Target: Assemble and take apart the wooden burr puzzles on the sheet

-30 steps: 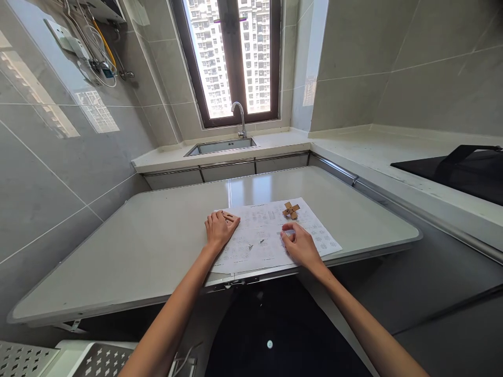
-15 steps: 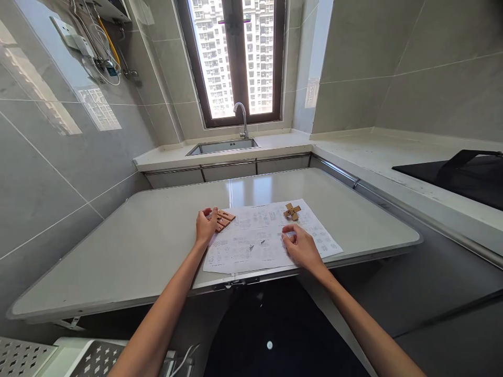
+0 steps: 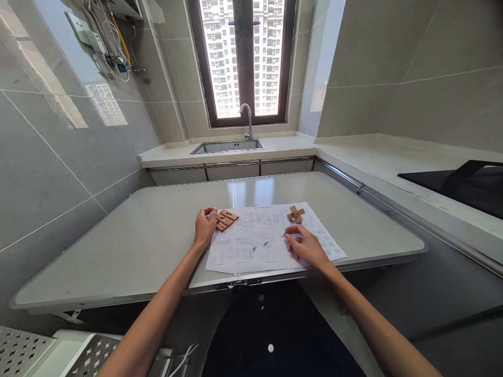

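Note:
A printed white sheet (image 3: 251, 246) lies on the pale table, covered with small diagrams. Flat reddish-brown wooden pieces (image 3: 226, 220) with holes rest at its upper left corner. Against their left side is my left hand (image 3: 205, 225), its fingers curled; whether it grips a piece is hidden. Near the sheet's upper right sits a cross-shaped yellowish wooden piece (image 3: 296, 214). Just below that cross, my right hand (image 3: 306, 245) rests over the sheet, fingers bent and thumb apart from the index finger, with nothing visible between them.
The white table (image 3: 129, 251) extends to both sides. Behind it are a counter with a metal sink (image 3: 227, 147), a faucet (image 3: 247, 120) and a window. A black object (image 3: 463, 183) lies on the right counter. A perforated white container (image 3: 94, 356) stands below left.
The view has shifted slightly. My left hand's fingers have drawn back a little from the reddish-brown pieces, showing more of them. My right hand remains over the sheet.

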